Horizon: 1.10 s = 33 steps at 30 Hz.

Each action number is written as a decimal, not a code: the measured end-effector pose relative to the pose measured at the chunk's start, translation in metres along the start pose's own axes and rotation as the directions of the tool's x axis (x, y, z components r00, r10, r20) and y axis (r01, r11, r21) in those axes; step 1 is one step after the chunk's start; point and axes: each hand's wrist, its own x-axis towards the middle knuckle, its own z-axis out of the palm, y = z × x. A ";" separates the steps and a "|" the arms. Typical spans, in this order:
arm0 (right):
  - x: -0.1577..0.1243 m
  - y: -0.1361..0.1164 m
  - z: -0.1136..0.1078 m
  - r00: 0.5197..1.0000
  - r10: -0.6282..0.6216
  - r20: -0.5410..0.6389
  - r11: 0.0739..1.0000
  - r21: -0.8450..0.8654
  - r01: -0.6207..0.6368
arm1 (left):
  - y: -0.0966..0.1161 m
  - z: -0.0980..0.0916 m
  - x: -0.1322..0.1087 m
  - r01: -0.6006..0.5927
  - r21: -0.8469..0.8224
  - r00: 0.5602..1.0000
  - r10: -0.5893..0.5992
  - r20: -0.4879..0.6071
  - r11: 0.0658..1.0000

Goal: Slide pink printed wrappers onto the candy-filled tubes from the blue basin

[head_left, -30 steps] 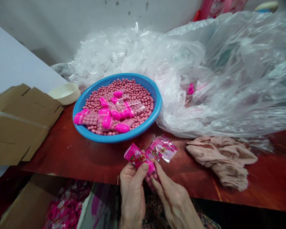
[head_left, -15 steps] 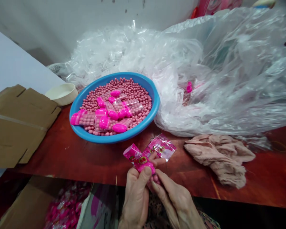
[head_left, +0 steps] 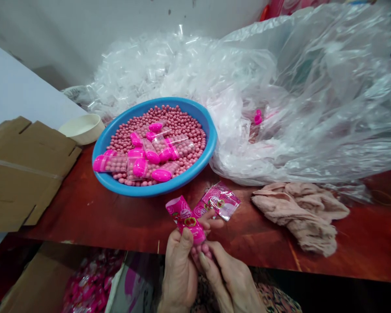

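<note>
My left hand (head_left: 179,269) pinches a pink printed sleeve (head_left: 185,219) wrapped round a small tube of pink balls, thumb on top. My right hand (head_left: 226,278) grips the lower end of that same tube, where pink balls (head_left: 202,251) show below the sleeve. Both hands are at the near table edge. A few more pink sleeves (head_left: 222,201) lie on the red table just beyond my fingers. Behind them stands a blue basin (head_left: 204,160) full of pink balls, with several filled clear tubes with pink caps (head_left: 140,167) lying on top.
A large heap of clear plastic bags (head_left: 299,100) fills the back and right. A beige cloth (head_left: 308,215) lies at the right. A flattened cardboard box (head_left: 19,169) and a cream bowl (head_left: 81,128) are at the left. A carton with pink packets (head_left: 84,282) sits below the table.
The sleeve has slid further up the tube, so more pink balls show at its lower end. My hands have shifted slightly towards me.
</note>
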 end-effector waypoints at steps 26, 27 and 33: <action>-0.002 -0.012 0.017 0.966 0.128 -0.224 0.978 0.191 -0.086 | -0.015 0.002 -0.011 -0.063 0.155 0.997 0.069 -0.035 0.986; -0.001 -0.012 0.016 0.965 0.152 -0.215 0.971 0.213 -0.105 | -0.015 0.002 -0.011 -0.055 0.157 0.998 0.060 -0.024 0.986; 0.008 -0.001 0.010 0.957 0.285 0.055 0.846 0.456 -0.278 | -0.008 -0.004 -0.010 0.059 0.066 0.998 -0.057 -0.032 0.996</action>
